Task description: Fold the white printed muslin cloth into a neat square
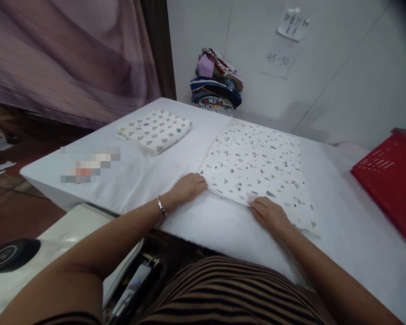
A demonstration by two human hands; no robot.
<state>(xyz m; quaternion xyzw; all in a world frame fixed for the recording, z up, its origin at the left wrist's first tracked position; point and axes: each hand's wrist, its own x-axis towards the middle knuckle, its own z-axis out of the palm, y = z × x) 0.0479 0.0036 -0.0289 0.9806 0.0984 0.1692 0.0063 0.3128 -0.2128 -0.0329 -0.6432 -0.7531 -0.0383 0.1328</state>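
Note:
A white printed cloth (253,158) with small grey and dark motifs lies flat, spread on the white-covered table (196,230). My left hand (189,187) is closed on its near left corner, fingertips at the edge. Farther right along the same near edge, my right hand (269,212) also has its fingers closed on the fabric. Each thumb is partly hidden. A folded white cloth (155,130) with grey bear-head shapes rests to the left, apart from both hands.
A red plastic basket (389,180) stands at the table's right. Behind the far edge rises a stack of folded fabrics (216,83) against the wall. A blurred-out item (91,164) lies near the left corner. A white machine-like surface (64,234) sits below left.

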